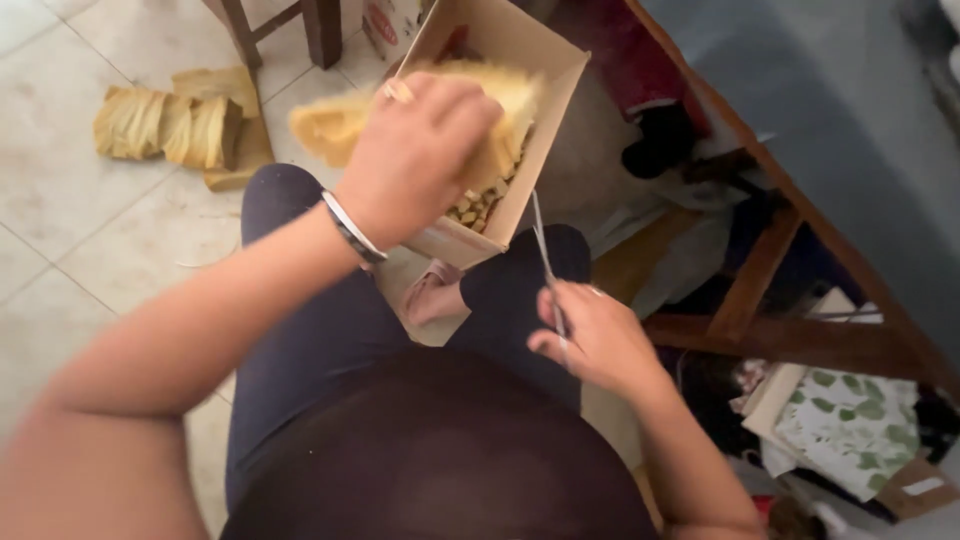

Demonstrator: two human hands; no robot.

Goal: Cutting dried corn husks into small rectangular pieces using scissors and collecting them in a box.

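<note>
My left hand (415, 155) is closed around a bundle of pale yellow dried husks (335, 125), held over an open cardboard box (545, 130) that rests between my knees. Small yellowish trimmed pieces (478, 205) lie in the bottom of the box. A silver bangle circles my left wrist. My right hand (590, 335) grips a pair of scissors (545, 260) near my right knee, with the thin blades pointing up toward the box's near corner.
A stack of dried husks (165, 125) lies on a wooden board (245, 155) on the tiled floor at the upper left. Chair legs (320, 30) stand behind it. A wooden table frame (760, 270) with cloths and clutter beneath fills the right.
</note>
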